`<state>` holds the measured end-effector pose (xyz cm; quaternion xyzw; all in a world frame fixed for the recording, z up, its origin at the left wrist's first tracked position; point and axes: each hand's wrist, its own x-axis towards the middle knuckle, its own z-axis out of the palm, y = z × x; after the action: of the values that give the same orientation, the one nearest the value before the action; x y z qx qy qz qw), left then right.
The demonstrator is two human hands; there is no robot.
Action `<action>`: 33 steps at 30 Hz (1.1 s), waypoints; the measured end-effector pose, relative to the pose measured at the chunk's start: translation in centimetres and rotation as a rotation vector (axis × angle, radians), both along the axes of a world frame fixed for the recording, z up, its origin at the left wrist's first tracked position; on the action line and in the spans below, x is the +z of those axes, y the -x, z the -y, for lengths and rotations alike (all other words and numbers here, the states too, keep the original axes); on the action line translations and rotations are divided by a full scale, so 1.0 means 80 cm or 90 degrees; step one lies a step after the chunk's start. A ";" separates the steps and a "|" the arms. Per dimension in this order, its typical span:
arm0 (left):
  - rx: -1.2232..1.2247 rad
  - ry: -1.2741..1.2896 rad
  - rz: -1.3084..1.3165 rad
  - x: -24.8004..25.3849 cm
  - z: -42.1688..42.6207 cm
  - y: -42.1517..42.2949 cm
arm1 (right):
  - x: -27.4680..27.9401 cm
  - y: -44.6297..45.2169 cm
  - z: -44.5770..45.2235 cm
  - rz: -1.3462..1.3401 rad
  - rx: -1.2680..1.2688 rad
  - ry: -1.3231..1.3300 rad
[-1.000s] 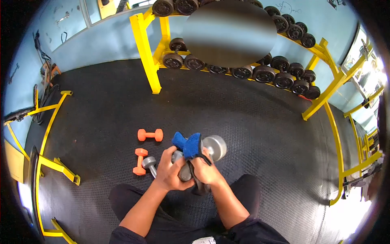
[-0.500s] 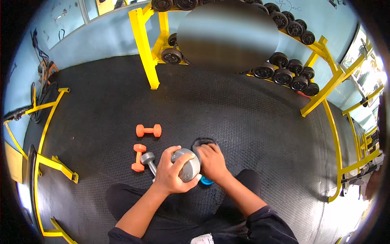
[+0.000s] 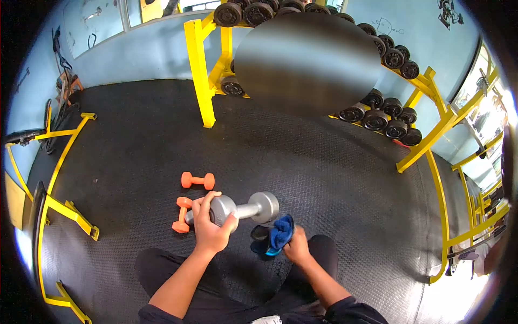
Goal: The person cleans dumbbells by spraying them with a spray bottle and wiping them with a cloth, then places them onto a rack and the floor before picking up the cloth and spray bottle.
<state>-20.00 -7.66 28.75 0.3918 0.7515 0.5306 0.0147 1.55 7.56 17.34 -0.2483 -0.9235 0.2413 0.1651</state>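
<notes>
My left hand (image 3: 210, 229) grips a silver-grey dumbbell (image 3: 250, 209) by its near head, thumb and fingers wrapped round it. The dumbbell is tilted, its far head pointing right. My right hand (image 3: 297, 247), lower and apart from the dumbbell, closes on a dark blue cloth (image 3: 281, 232) with a black edge. Just left of the cloth are a dark round piece (image 3: 260, 233) and a bright blue object (image 3: 261, 247), both partly hidden. Beside my left hand lies an orange dumbbell (image 3: 182, 215), with a bit of another grey dumbbell (image 3: 189, 217) showing.
Another orange dumbbell (image 3: 197, 180) lies farther out on the black rubber floor (image 3: 145, 146). A yellow rack (image 3: 200, 75) with several black dumbbells stands ahead, partly covered by a blurred oval. Yellow frames stand at left (image 3: 65, 156) and right (image 3: 442, 205).
The grey dumbbell has turned from end-on to lengthwise, its far head now pointing right. My right hand has moved away from it, down and to the right, with the cloth.
</notes>
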 end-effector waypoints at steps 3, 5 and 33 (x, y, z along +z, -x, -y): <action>0.047 -0.016 0.095 -0.008 0.000 0.000 | -0.031 0.034 0.045 -0.307 -0.045 0.660; 0.096 -0.072 0.236 -0.022 -0.001 -0.007 | -0.046 0.067 0.070 -0.338 -0.030 0.908; 0.205 0.790 0.446 -0.380 -0.236 0.180 | -0.082 0.228 -0.214 -0.005 -0.285 0.932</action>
<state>-34.42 11.19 -1.63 0.0033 0.9134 0.0969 0.3953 -16.70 24.67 10.77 -0.4749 -0.4548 0.7534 0.0066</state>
